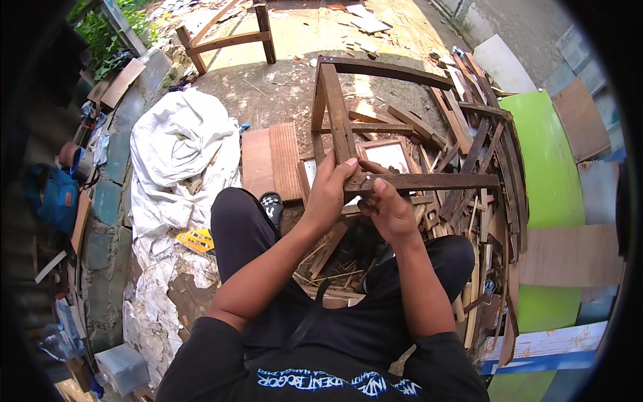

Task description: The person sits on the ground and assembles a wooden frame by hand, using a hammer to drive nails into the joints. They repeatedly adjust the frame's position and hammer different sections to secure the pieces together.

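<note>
A dark brown wooden frame [341, 120], made of narrow battens joined at the corners, stands in front of my knees. My left hand [326, 193] is closed round its near corner, with the thumb lying along the batten. Just to the right, my right hand [393, 216] grips the near crosspiece [442, 181] from below, thumb on its front face. Some fingers of both hands are hidden behind the wood. A small bright spot, perhaps a nail head, shows on the joint between my hands.
Scrap wood [472, 157] is heaped at the right, beside a bright green panel [542, 154]. A white sheet [181, 141] lies at the left, near a plywood board [258, 161] and a yellow object [196, 240]. Another wooden frame [231, 42] stands far left.
</note>
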`<state>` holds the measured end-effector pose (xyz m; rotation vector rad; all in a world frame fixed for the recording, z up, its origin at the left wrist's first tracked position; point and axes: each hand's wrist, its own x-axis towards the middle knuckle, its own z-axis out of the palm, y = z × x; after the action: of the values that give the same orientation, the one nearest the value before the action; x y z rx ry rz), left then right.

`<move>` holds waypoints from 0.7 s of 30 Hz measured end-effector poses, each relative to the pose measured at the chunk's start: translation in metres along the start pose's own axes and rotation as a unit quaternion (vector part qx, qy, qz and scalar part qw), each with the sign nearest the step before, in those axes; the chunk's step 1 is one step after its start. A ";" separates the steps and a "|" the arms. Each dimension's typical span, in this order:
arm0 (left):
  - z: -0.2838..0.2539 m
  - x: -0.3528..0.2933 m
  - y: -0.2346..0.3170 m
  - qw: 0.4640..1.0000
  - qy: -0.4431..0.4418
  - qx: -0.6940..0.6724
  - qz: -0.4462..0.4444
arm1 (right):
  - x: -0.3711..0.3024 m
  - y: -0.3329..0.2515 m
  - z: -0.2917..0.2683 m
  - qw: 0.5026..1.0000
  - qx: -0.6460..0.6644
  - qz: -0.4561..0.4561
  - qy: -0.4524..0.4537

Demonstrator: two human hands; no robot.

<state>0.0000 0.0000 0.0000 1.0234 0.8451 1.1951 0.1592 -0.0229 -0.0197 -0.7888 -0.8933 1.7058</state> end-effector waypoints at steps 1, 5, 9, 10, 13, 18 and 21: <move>-0.001 -0.001 -0.001 1.000 0.003 0.000 0.003 | -0.001 0.000 0.000 1.000 -0.003 0.001 0.002; -0.006 0.001 -0.014 0.999 -0.009 -0.028 0.030 | -0.002 0.001 0.001 1.000 -0.006 0.002 -0.002; -0.012 0.003 -0.017 0.999 -0.024 -0.029 0.033 | -0.003 0.002 0.007 1.000 0.001 0.001 0.004; -0.014 0.004 -0.019 0.999 -0.027 -0.031 0.033 | -0.002 0.003 0.007 1.000 0.003 0.000 0.006; -0.015 0.004 -0.023 0.998 -0.029 -0.041 0.031 | -0.006 0.003 0.011 1.000 0.009 -0.001 0.022; -0.007 -0.003 -0.011 0.992 -0.043 -0.113 -0.032 | -0.006 0.005 0.008 0.999 0.032 -0.001 0.027; -0.004 -0.003 -0.008 0.991 -0.056 -0.113 -0.041 | -0.006 0.004 0.002 0.999 0.044 0.012 0.026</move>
<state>-0.0014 -0.0023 -0.0086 0.8542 0.6406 1.1241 0.1577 -0.0297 -0.0215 -0.7823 -0.7707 1.7256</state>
